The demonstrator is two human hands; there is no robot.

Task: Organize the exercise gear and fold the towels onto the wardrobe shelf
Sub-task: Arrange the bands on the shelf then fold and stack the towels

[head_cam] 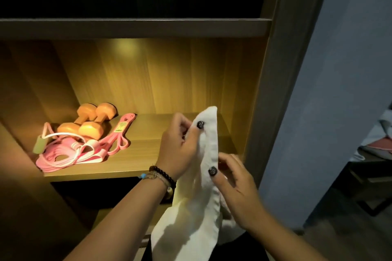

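A white towel [197, 214] hangs in front of the lit wardrobe shelf [148, 154]. My left hand [180, 146] pinches its upper edge, thumb on the cloth. Lower and to the right, my right hand [235, 184] pinches the same edge. The towel's lower part drapes down out of view. On the shelf's left side lie two orange dumbbells [91, 121], a pink resistance band [121, 135] and a pink and white skipping rope [63, 152] in a loose pile.
A dark shelf board [135, 27] runs above the lit compartment. The wardrobe's side post [267, 91] stands to the right, with a blue wall [339, 91] beyond it. Dark furniture with cloth on it [377, 154] sits at the far right.
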